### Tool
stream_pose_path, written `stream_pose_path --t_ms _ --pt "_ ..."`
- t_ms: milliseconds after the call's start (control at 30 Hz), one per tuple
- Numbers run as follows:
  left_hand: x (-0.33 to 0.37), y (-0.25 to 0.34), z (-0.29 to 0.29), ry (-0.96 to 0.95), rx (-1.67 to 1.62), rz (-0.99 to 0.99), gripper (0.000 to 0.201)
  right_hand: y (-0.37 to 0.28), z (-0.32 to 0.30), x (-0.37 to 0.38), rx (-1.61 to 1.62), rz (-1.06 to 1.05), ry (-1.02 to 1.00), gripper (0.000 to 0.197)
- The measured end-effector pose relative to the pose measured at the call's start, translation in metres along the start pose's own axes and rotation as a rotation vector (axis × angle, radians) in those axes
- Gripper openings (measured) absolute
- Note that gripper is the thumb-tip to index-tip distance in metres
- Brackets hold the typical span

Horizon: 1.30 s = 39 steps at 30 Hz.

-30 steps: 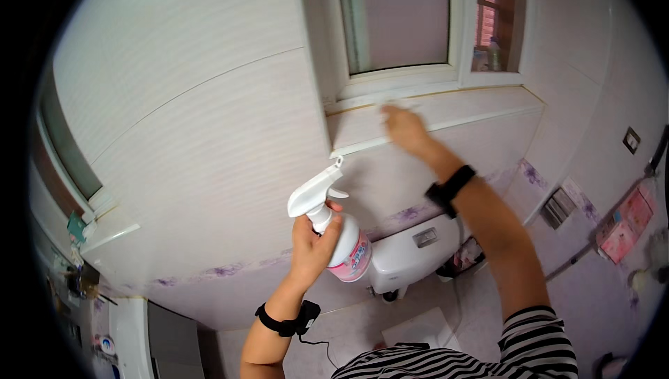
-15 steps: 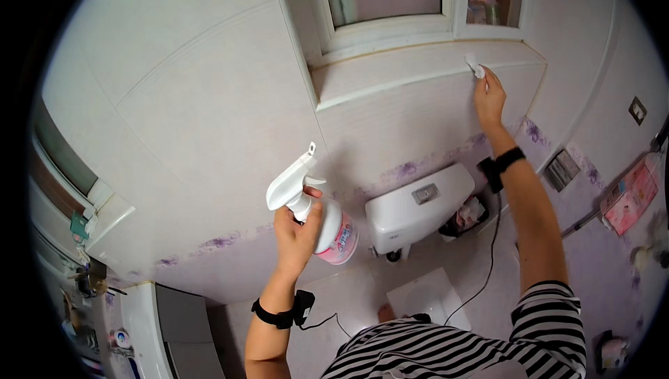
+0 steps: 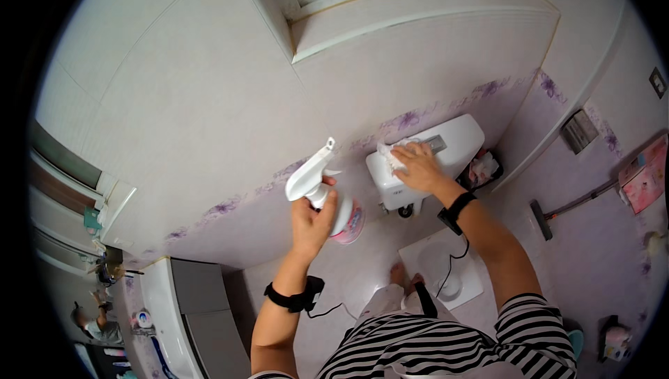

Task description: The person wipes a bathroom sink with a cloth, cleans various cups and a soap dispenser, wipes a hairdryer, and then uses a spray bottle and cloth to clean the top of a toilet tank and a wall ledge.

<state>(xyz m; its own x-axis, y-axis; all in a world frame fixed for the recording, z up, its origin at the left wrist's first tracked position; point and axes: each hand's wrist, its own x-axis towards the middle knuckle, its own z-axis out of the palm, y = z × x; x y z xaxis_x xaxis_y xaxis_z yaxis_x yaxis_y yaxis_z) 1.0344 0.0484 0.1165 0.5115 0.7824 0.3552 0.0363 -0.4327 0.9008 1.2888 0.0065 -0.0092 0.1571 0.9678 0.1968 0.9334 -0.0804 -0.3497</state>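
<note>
My left hand [image 3: 312, 229] is wrapped round the neck of a spray bottle [image 3: 348, 222]. The bottle has a white trigger head and a clear body with a pink label, and it tilts with its nozzle up. Toward the right, my right hand [image 3: 418, 168] lies on top of the white toilet tank [image 3: 460, 135]. Under its fingers is a crumpled white tissue [image 3: 387, 159], pressed on the left part of the lid. A grey flush button [image 3: 436, 143] sits just beyond the fingers. Black bands with cables are on both wrists.
Above the tank runs a tiled window sill [image 3: 418, 13]. A black waste bin [image 3: 492, 170] stands right of the tank, and a white squat pan [image 3: 446, 271] is in the floor by my feet. A long-handled floor squeegee [image 3: 540, 220] leans at right. Grey cabinet doors [image 3: 198, 288] are lower left.
My right hand has come down from the window sill to the tank lid, bringing the tissue with it. The spray bottle stays in my left hand, slightly farther right. The view has tilted downward.
</note>
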Motion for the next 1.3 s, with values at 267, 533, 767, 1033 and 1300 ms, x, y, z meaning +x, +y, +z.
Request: stream_pose_path --t_ms 267,533,767,1033,1300 --pt "-0.035 -0.027 0.045 -0.097 -0.078 -0.107 0.024 -0.114 -0.035 -0.094 0.829 -0.062 0.189 0.085" --pt "-0.091 -0.04 0.071 -0.582 -0.283 -0.267 0.064 -0.157 0.014 -0.15 0.832 0.21 0.564 0.102" --pt "-0.14 -0.046 0.071 -0.925 -0.223 0.137 0.065 -0.188 0.052 -0.215 0.729 0.549 0.784 0.074" --pt "-0.198 -0.101 0.054 -1.176 -0.122 -0.018 0.054 -0.157 0.089 -0.325 0.625 0.928 0.845 0.046" --pt "-0.235 -0.153 0.02 -1.223 -0.022 -0.393 0.03 -0.111 0.136 -0.447 0.913 1.294 0.598 0.033"
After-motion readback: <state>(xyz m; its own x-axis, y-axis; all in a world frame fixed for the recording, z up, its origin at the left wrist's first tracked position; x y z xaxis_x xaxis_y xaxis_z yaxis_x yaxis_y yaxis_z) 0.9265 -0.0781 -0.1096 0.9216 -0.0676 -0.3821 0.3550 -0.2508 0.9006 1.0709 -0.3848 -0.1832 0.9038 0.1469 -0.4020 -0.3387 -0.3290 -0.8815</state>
